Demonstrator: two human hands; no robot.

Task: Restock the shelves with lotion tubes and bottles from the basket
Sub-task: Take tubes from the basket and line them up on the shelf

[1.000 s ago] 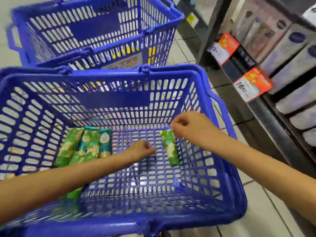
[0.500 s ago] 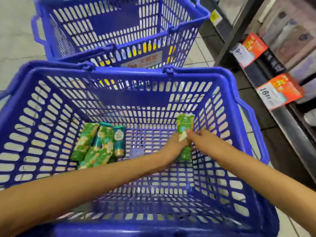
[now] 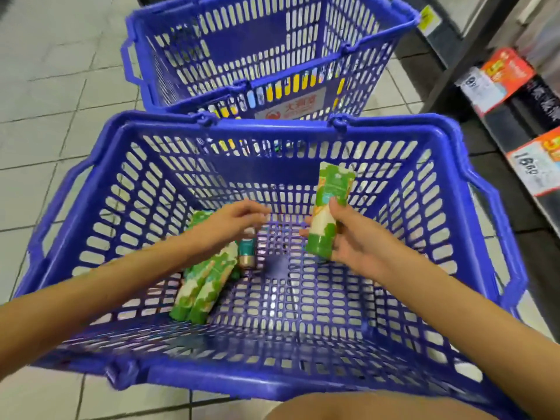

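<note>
A blue plastic basket [image 3: 448, 183] stands on the floor in front of me. My right hand [image 3: 351, 247] grips a green and white lotion tube [image 3: 328, 207] upright, lifted above the basket floor. On the basket floor at the left lie several green tubes [image 3: 209, 277] side by side, with a teal-capped one [image 3: 247, 253] beside them. My left hand [image 3: 233, 219] hovers just over the far ends of those tubes, fingers loosely spread and holding nothing.
A second blue basket [image 3: 272, 56] stands behind the first on the tiled floor. At the right runs a dark shelf edge [image 3: 500, 128] with orange price tags [image 3: 500, 77]. My knee shows at the bottom edge.
My right hand has lifted the tube up off the basket floor. My left hand has let go of it and moved left over the tubes lying in the basket.
</note>
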